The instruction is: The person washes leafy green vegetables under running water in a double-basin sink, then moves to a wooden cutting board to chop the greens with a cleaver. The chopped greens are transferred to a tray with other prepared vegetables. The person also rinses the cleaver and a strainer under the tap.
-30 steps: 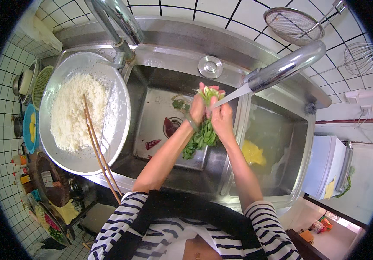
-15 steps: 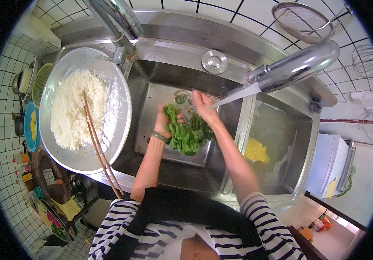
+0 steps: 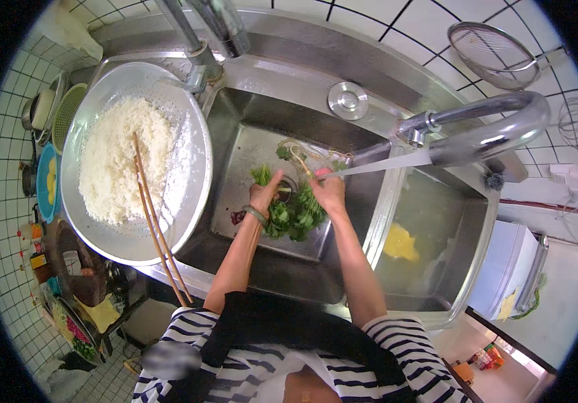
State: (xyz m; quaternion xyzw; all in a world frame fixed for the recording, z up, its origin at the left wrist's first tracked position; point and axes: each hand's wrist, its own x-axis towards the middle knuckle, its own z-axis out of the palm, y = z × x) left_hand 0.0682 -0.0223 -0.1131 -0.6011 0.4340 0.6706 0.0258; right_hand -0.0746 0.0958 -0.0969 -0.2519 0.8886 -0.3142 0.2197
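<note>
Both hands are in the middle sink (image 3: 235, 138), working on a bunch of leafy green herbs (image 3: 302, 218) that looks like coriander. My left hand (image 3: 263, 195), with a green bangle at the wrist, is closed round part of the bunch; its fingers are partly hidden among leaves. At the stem end my right hand (image 3: 329, 191) grips the herbs in the water stream (image 3: 383, 162), which runs from the right tap (image 3: 490, 134). Pale roots and loose sprigs (image 3: 292, 151) lie beyond the hands. A dark red scrap (image 3: 237, 217) rests left of my left hand.
At left stands a wide metal colander (image 3: 203, 181) of white rice, with long wooden chopsticks (image 3: 151, 201) leaning in it. The right basin (image 3: 430, 269) holds cloudy water and a yellow piece (image 3: 400, 243). A second tap (image 3: 201, 64) rises behind. A wire strainer (image 3: 494, 57) hangs on the wall.
My right hand has come down and closed on the herbs' stems. The left hand has turned and lowered over the leaves, and the bunch has dropped lower. The view has shifted slightly.
</note>
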